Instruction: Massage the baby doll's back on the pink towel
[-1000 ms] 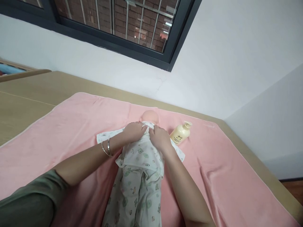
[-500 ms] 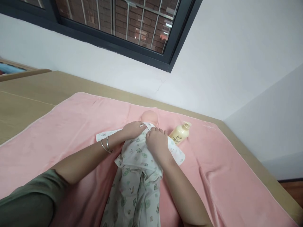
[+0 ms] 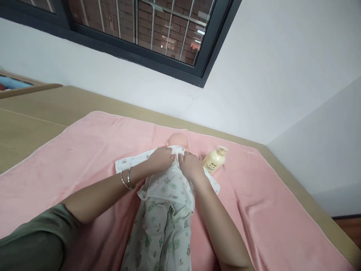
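Head view: a doll [image 3: 178, 140] in a printed garment [image 3: 163, 210] is laid on a pink towel [image 3: 84, 150] over the surface [image 3: 34, 113]. The garment's collar is pinched by the left hand [image 3: 162, 160] and right hand [image 3: 191, 165]. A lotion bottle [image 3: 214, 159] lies just beside.

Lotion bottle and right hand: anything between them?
Head view: only the printed garment's sleeve on the pink towel lies between the lotion bottle and the right hand.

White wall [image 3: 267, 75], dark-framed barred window [image 3: 146, 30], tan wooden table [image 3: 34, 113], brown floor [image 3: 349, 226].
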Demonstrator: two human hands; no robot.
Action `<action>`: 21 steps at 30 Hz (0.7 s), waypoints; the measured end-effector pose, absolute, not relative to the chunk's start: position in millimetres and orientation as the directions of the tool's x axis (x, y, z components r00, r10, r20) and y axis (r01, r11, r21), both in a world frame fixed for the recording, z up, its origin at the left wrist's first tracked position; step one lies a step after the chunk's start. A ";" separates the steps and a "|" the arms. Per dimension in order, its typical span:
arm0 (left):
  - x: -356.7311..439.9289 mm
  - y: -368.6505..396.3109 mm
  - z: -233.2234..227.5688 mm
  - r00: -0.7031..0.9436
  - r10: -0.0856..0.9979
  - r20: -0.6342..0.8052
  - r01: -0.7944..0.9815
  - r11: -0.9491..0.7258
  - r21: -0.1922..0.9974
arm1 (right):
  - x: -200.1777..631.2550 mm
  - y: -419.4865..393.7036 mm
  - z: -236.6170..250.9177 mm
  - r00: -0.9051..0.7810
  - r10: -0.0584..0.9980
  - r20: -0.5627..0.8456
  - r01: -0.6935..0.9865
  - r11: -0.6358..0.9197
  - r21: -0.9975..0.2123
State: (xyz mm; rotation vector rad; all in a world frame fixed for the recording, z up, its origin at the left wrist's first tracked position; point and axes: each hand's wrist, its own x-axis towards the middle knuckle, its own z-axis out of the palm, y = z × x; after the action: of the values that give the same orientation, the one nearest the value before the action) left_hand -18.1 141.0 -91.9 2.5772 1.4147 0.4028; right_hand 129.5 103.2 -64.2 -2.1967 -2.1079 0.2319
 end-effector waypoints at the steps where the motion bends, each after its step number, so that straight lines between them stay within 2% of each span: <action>1: -17.5 145.3 -91.8 0.461 0.878 0.128 0.811 -0.475 0.340 | 122.7 97.2 -63.9 0.030 0.999 -0.014 0.991 -0.031 -0.133; 3: -15.8 150.8 -92.0 0.391 0.914 0.106 0.825 -0.399 0.399 | 111.6 87.9 -64.4 0.021 0.998 0.058 0.997 -0.017 -0.074; 5: -14.1 151.6 -92.9 0.359 0.925 0.125 0.833 -0.378 0.403 | 107.1 84.9 -65.6 0.018 0.995 0.094 0.999 -0.013 -0.052; 13: -12.0 146.2 -96.9 0.317 0.934 0.166 0.843 -0.358 0.401 | 135.9 110.9 -70.5 0.040 0.999 -0.007 0.959 -0.040 -0.279; 21: -11.0 148.8 -103.4 0.302 0.935 0.187 0.841 -0.354 0.409 | 136.8 109.3 -82.6 0.076 0.996 0.055 0.944 -0.054 -0.326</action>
State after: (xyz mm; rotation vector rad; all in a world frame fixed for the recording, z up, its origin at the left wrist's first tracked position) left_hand -11.0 148.8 -103.4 2.3362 1.6271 0.5824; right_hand 136.8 109.3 -82.6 -2.0807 -1.9453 0.2683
